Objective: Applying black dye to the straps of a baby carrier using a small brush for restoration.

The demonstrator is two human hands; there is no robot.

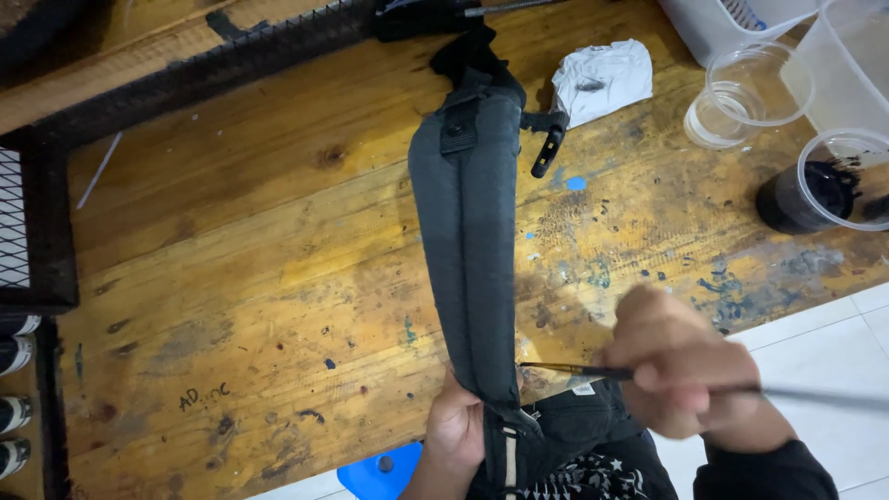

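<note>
Firmly closed: left hand [456, 428] around padded strap [468, 231], right hand [681, 370] around paintbrush [593, 372].

left hand [456, 428] low, fingers curled in a grip; right hand [681, 366] raised, fingers pinched

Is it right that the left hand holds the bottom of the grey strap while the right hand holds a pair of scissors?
Not quite. The head view shows the right hand holding a thin paintbrush, not scissors. The left hand does hold the bottom of the grey strap.
</note>
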